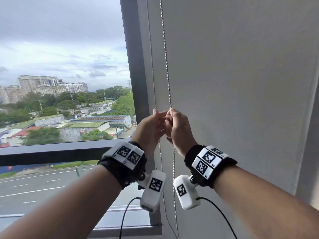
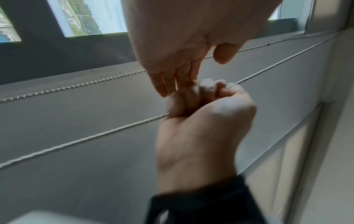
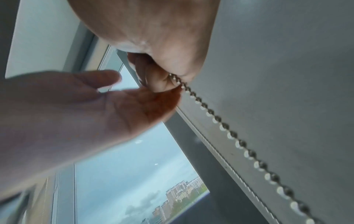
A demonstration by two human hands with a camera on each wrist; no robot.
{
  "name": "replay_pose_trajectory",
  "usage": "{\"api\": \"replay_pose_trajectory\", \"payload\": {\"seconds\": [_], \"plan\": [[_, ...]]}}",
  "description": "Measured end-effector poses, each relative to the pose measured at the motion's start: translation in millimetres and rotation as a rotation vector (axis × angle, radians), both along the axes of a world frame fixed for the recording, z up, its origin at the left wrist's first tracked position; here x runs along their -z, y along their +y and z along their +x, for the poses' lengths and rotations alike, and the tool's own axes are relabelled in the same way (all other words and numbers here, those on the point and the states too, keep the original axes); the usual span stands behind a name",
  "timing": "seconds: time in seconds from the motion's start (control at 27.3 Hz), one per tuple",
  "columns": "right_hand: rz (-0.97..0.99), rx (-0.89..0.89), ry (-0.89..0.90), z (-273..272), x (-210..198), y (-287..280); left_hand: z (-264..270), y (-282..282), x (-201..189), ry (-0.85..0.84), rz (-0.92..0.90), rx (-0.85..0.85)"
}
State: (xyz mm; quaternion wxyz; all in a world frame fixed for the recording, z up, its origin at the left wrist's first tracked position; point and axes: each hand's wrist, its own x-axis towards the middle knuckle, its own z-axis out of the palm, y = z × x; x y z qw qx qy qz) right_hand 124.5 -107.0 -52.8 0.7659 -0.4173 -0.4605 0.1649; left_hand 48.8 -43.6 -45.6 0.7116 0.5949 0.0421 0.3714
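A silver metal bead chain (image 1: 167, 66), made of small round shiny beads strung closely in a thin line, is seen hanging in two near-parallel strands from 12 o'clock down to 6 o'clock in the head view. It hangs just in front of the left edge of a pale grey fabric roller blind (image 1: 241, 83). The right-hand strand is gripped by the right hand (image 1: 180, 128), a little below the middle of that view. The fingers are curled into a fist round it, and in the right wrist view the beads are pinched between thumb and forefinger, from where the strand is stretched straight toward 5 o'clock. The second strand (image 1: 152, 66), which looks finer and duller, is passed behind the left hand (image 1: 150, 129); whether it is touched cannot be told. The left hand is held wide, fingers straight and together, with nothing gripped, and its fingertips (image 2: 161, 90) are laid against the curled fingers of the right hand. A dark grey metal window frame (image 1: 136, 66) is set just beside the chain at 11 o'clock, the clear glass pane (image 1: 60, 49) is found at 9 to 10 o'clock, and the blind is spread over 1 to 4 o'clock.
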Motion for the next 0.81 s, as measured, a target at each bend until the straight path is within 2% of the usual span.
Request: {"api": "replay_pose_trajectory", "payload": {"seconds": [0.18, 0.37, 0.55, 0.66, 0.81], "plan": [[-0.098, -0.027, 0.03, -2.6, 42.9, -2.5, 5.4, -6.3, -32.1, 0.047, 0.083, 0.019], [-0.101, -0.015, 0.02, -9.7, 75.3, -8.2, 16.2, -14.7, -29.3, 0.001, 0.057, 0.061], [-0.066, -0.058, 0.032, -7.8, 85.4, -8.2, 22.9, -15.0, -17.4, -0.012, 0.091, -0.079], [-0.069, -0.049, -0.045, -3.1, 87.6, -4.3, 22.0, -18.6, -18.6, 0.019, 0.108, -0.131], [-0.168, -0.073, -0.146, 8.5, 79.9, -6.5, 19.6, -20.3, -18.0, 0.035, 0.111, -0.124]]}}
